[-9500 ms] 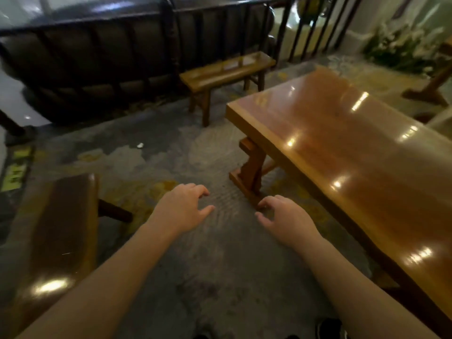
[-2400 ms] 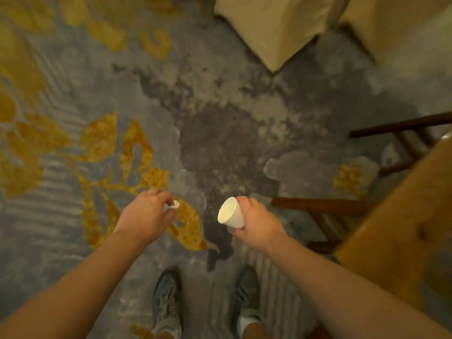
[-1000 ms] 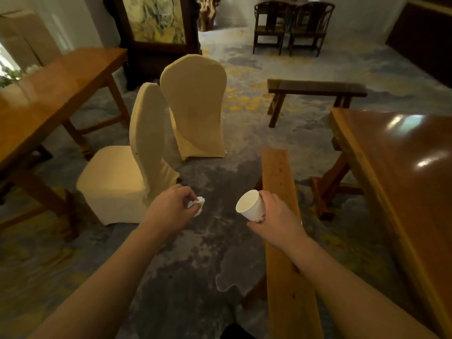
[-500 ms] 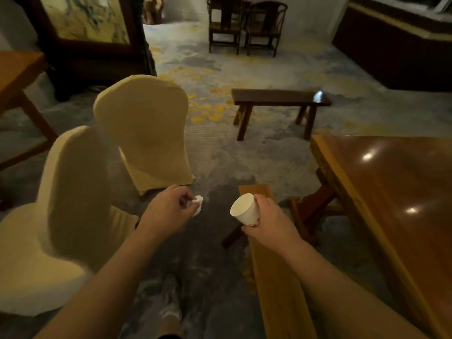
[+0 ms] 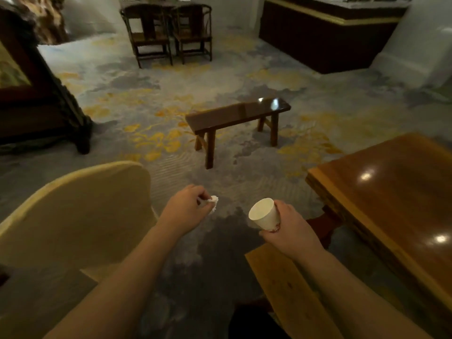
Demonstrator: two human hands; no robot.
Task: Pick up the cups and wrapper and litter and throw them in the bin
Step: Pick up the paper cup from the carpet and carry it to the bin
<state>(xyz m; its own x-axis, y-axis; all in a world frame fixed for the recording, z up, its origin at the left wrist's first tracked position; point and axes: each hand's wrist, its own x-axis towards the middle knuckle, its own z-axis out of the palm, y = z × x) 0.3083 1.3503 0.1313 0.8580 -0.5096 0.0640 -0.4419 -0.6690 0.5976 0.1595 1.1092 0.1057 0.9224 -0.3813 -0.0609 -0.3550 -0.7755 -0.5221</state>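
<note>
- Up front, a white paper cup sits in the right hand, tipped so its open mouth faces up and to the left; its inside looks empty. The fingers are curled round the lower part of the cup, and a bit of red shows at the cup's base, just by the thumb.
- A small crumpled white scrap of litter is pinched at the fingertips of the left hand; the rest of that hand is loosely closed, knuckles up. What the scrap is made of is too small to tell.
- Both hands are held out in front of the body over a grey carpet with yellow leaf patterns, the two near each other but apart.
- Below the right forearm lies a light wooden bench, running towards the viewer.
- To the right stands a glossy brown wooden table with lamp reflections on its top.
- To the left is the rounded back of a chair in a cream cover.
- Further ahead, a dark low bench stands alone on the carpet.
- Beyond it are two dark wooden chairs side by side, a dark counter with a gold band at upper right, and a dark carved frame at the left edge.
</note>
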